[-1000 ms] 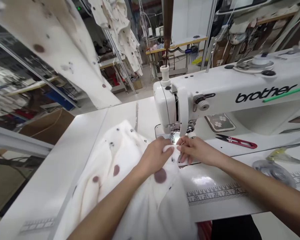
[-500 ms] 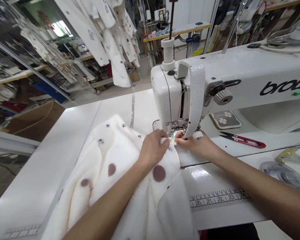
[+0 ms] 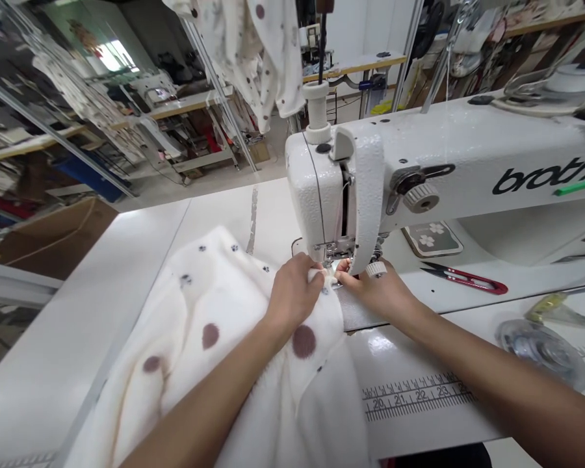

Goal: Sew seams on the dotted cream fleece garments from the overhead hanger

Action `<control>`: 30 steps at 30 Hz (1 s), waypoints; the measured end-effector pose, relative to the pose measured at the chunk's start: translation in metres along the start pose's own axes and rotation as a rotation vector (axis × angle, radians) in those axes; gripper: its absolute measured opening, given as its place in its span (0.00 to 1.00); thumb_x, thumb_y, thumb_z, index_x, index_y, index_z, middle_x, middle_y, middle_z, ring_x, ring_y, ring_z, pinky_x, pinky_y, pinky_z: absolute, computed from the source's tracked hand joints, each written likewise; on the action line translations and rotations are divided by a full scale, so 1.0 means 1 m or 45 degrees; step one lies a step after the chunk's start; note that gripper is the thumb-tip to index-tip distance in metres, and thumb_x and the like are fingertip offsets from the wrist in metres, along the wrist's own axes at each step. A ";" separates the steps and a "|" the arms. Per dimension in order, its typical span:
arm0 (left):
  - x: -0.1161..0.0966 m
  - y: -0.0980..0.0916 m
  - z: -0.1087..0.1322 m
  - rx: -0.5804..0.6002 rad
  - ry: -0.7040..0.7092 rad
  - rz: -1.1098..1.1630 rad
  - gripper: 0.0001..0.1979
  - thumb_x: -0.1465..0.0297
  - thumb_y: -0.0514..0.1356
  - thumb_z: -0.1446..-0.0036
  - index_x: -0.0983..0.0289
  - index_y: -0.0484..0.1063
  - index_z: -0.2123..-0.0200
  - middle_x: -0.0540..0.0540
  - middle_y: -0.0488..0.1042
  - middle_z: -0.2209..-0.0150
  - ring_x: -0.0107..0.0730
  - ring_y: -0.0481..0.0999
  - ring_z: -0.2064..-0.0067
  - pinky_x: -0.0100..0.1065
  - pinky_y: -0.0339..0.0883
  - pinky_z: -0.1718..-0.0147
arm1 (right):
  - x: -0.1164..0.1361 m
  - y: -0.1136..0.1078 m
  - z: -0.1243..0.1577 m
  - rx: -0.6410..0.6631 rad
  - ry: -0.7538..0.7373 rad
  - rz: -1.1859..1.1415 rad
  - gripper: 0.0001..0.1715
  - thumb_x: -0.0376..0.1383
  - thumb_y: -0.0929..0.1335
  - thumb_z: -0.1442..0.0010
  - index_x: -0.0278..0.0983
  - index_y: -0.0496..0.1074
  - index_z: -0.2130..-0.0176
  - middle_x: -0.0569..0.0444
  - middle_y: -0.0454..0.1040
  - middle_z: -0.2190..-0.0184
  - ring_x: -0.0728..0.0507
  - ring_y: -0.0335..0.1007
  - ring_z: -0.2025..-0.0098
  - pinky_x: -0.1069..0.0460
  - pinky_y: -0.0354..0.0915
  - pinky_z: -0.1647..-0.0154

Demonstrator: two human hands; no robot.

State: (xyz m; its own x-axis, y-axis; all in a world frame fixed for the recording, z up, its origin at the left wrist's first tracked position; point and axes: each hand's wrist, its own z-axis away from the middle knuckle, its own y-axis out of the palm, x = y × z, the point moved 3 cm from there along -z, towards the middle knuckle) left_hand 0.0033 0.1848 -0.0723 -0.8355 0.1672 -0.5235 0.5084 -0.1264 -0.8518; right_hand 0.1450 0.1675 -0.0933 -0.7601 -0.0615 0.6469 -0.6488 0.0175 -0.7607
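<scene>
White plush fabric (image 3: 253, 292) with brown spots and small paw prints lies across the sewing table and drapes over its front edge. At the needle of the white sewing machine (image 3: 316, 188), my left hand (image 3: 295, 289) pinches the fabric's edge between thumb and fingers. Just right of the needle, my right hand (image 3: 377, 286) has thumb and fingertips closed on the same edge, its fingers partly behind the machine's white lever guard (image 3: 368, 201). The presser foot and the exact stitching spot are mostly hidden by my fingers.
Red-handled thread snips (image 3: 468, 278) lie right of my right hand, near a grey flower-patterned coaster (image 3: 433, 238). A clear plastic round case (image 3: 541, 351) sits farther right. A printed ruler (image 3: 419, 396) runs along the front edge. White spotted garments (image 3: 268, 58) hang beyond the table.
The whole view has shifted slightly, so the machine and table appear farther left. The hanging garments have moved right in view. Both hands keep their pinch on the fabric at the needle.
</scene>
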 end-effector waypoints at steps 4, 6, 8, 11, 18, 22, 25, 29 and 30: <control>0.002 0.003 -0.001 -0.024 0.035 -0.025 0.05 0.73 0.53 0.50 0.63 0.69 0.71 0.50 0.70 0.74 0.30 0.70 0.71 0.30 0.61 0.69 | 0.002 -0.004 0.009 0.003 -0.132 0.033 0.10 0.36 0.62 0.44 0.37 0.71 0.69 0.56 0.71 0.79 0.47 0.65 0.77 0.55 0.56 0.76; 0.001 0.003 -0.001 -0.029 0.037 -0.037 0.05 0.73 0.53 0.50 0.63 0.69 0.71 0.50 0.70 0.73 0.31 0.70 0.71 0.31 0.61 0.69 | 0.003 -0.004 0.013 -0.022 -0.295 0.140 0.11 0.35 0.62 0.44 0.36 0.73 0.66 0.56 0.71 0.80 0.48 0.65 0.78 0.55 0.53 0.77; 0.000 0.002 -0.001 -0.023 0.044 -0.038 0.06 0.73 0.53 0.50 0.63 0.69 0.71 0.51 0.70 0.73 0.31 0.70 0.70 0.31 0.61 0.68 | 0.003 -0.002 0.015 -0.049 -0.439 0.286 0.13 0.35 0.61 0.43 0.37 0.74 0.63 0.55 0.71 0.80 0.48 0.65 0.78 0.55 0.49 0.78; 0.000 0.002 -0.001 -0.017 0.040 -0.028 0.06 0.73 0.53 0.50 0.64 0.69 0.71 0.51 0.70 0.72 0.31 0.70 0.71 0.31 0.61 0.68 | 0.002 0.005 0.016 -0.008 -0.528 0.490 0.15 0.35 0.59 0.41 0.39 0.74 0.64 0.54 0.73 0.77 0.48 0.64 0.79 0.54 0.42 0.81; -0.001 0.002 -0.001 -0.028 0.037 0.000 0.06 0.73 0.52 0.50 0.64 0.69 0.73 0.51 0.69 0.74 0.31 0.69 0.69 0.31 0.61 0.70 | 0.003 0.009 0.018 -0.025 -0.491 0.703 0.14 0.34 0.59 0.40 0.37 0.71 0.59 0.52 0.72 0.79 0.48 0.62 0.81 0.53 0.38 0.81; -0.003 0.001 -0.001 -0.017 0.031 0.022 0.06 0.74 0.52 0.50 0.64 0.68 0.73 0.51 0.68 0.74 0.31 0.69 0.69 0.30 0.61 0.70 | 0.007 0.012 0.019 0.000 -0.601 0.720 0.12 0.28 0.60 0.43 0.38 0.71 0.65 0.54 0.71 0.78 0.49 0.62 0.79 0.53 0.38 0.82; -0.003 0.001 -0.001 -0.027 0.027 0.032 0.06 0.74 0.52 0.50 0.65 0.68 0.73 0.51 0.69 0.73 0.31 0.69 0.68 0.31 0.61 0.70 | 0.012 0.011 0.020 0.047 -0.666 0.770 0.12 0.22 0.61 0.49 0.36 0.69 0.72 0.55 0.68 0.80 0.49 0.62 0.79 0.53 0.36 0.83; -0.003 0.003 -0.001 -0.021 0.023 0.027 0.06 0.74 0.52 0.49 0.65 0.69 0.73 0.52 0.68 0.72 0.33 0.69 0.67 0.31 0.60 0.70 | 0.018 0.006 0.022 0.136 -0.661 0.811 0.14 0.19 0.62 0.56 0.35 0.68 0.72 0.55 0.67 0.81 0.49 0.60 0.80 0.53 0.36 0.83; -0.002 0.003 -0.002 -0.019 0.022 0.020 0.06 0.74 0.52 0.50 0.65 0.69 0.73 0.52 0.68 0.73 0.33 0.69 0.66 0.31 0.60 0.70 | 0.019 0.005 0.022 0.151 -0.651 0.815 0.14 0.19 0.62 0.56 0.35 0.68 0.72 0.55 0.67 0.81 0.49 0.61 0.80 0.53 0.36 0.83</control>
State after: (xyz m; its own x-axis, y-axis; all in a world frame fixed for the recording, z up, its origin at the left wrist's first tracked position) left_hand 0.0072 0.1855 -0.0739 -0.8236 0.1818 -0.5372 0.5248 -0.1146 -0.8435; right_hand 0.1279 0.1445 -0.0860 -0.8529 -0.5221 0.0047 -0.0665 0.0996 -0.9928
